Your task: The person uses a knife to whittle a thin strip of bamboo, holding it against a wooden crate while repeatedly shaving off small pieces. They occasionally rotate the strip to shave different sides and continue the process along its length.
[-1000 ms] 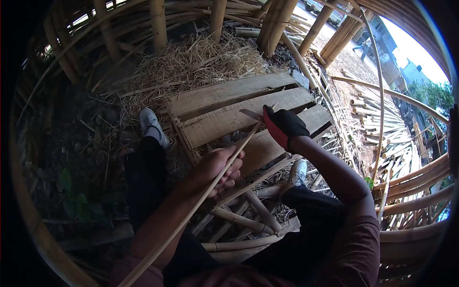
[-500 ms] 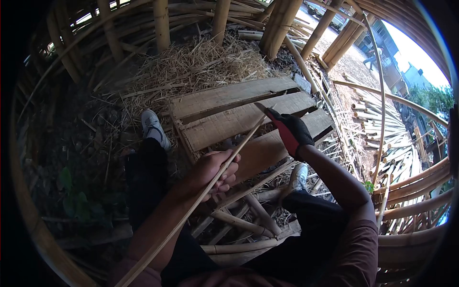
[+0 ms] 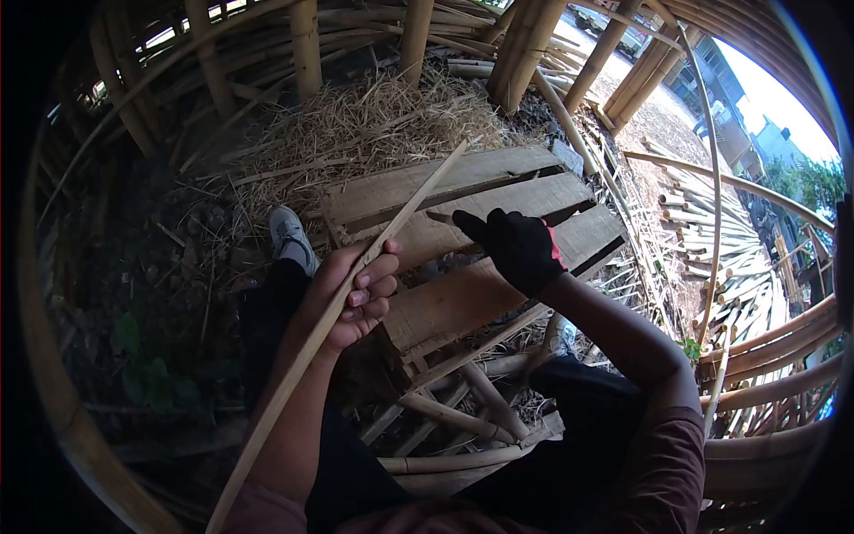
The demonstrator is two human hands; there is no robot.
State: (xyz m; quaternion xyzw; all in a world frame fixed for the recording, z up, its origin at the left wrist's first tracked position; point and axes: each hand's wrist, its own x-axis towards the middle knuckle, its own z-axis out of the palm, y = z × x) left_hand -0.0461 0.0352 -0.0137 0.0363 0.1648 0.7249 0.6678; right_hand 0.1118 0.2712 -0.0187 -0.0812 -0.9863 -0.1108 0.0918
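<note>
My bare left hand (image 3: 366, 294) is closed around a long, thin bamboo strip (image 3: 289, 378). The strip slants from beside my left forearm up over the wooden slatted bench (image 3: 525, 198), its far end above the back slat. My right hand (image 3: 514, 251), in a black and red glove, is closed above the bench's right part. A short knife blade (image 3: 439, 216) pokes out past the thumb toward the strip, with a gap between them. The knife's handle is hidden inside the glove.
Straw-like bamboo shavings (image 3: 391, 120) are heaped behind the bench. Upright bamboo posts (image 3: 306, 53) stand along the back. Cut bamboo poles (image 3: 725, 249) lie outside at right, past a curved bamboo rail (image 3: 774, 329). My shoes (image 3: 292, 238) flank the bench.
My left hand has moved left and up, bringing the strip's far end higher. My right hand has drawn back toward me, turned back-up, and the blade has parted from the strip.
</note>
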